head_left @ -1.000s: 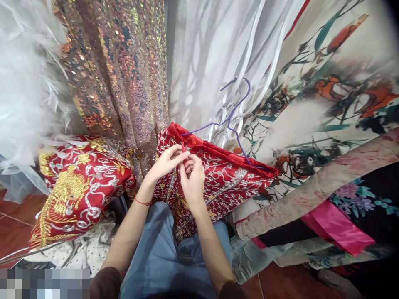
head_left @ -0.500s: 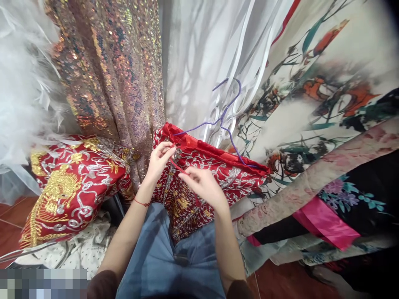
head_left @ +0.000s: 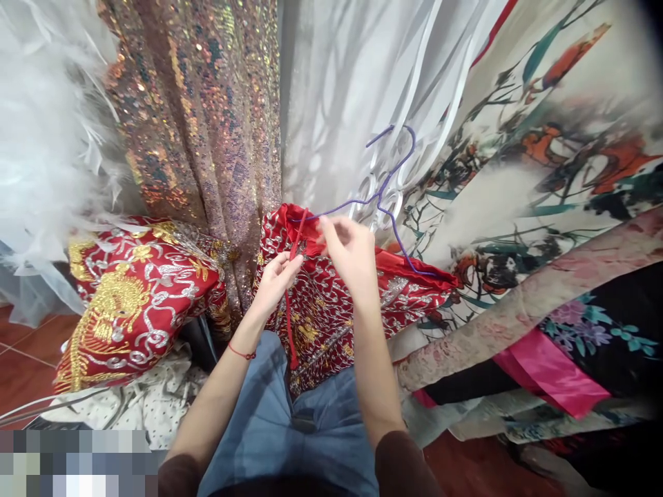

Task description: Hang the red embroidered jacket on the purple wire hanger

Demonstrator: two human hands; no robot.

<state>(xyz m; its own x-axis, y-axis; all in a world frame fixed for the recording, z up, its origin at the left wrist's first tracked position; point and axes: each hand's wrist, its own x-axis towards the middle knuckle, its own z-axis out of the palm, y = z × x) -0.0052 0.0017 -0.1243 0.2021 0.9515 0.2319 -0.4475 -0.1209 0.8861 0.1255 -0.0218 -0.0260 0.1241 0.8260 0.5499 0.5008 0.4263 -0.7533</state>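
Note:
A red skirt (head_left: 311, 314) with silver and gold embroidery rests over my lap. Its red waistband (head_left: 398, 266) spreads along a purple wire hanger (head_left: 394, 219), whose hook points up. My left hand (head_left: 280, 279) pinches a thin red cord (head_left: 290, 321) at the left part of the waistband. One end of the cord sticks up above the fingers, the other dangles down the skirt front. My right hand (head_left: 352, 255) is over the waistband, just right of the left hand, thumb and fingers loosely apart. Its fingertips are partly blurred, and I see nothing held in them.
A sequined gown (head_left: 207, 124) and white feathers (head_left: 56, 131) hang at left. Another red embroidered garment (head_left: 139, 310) lies below, above a dotted white cloth (head_left: 155, 407). On the right are a floral-painted fabric (head_left: 497, 193) and black clothing with a pink band (head_left: 549, 373).
My right hand has let go of the cord and moved up to the waistband. The cord now hangs down from my left pinch, one end above it. The view has shifted slightly.

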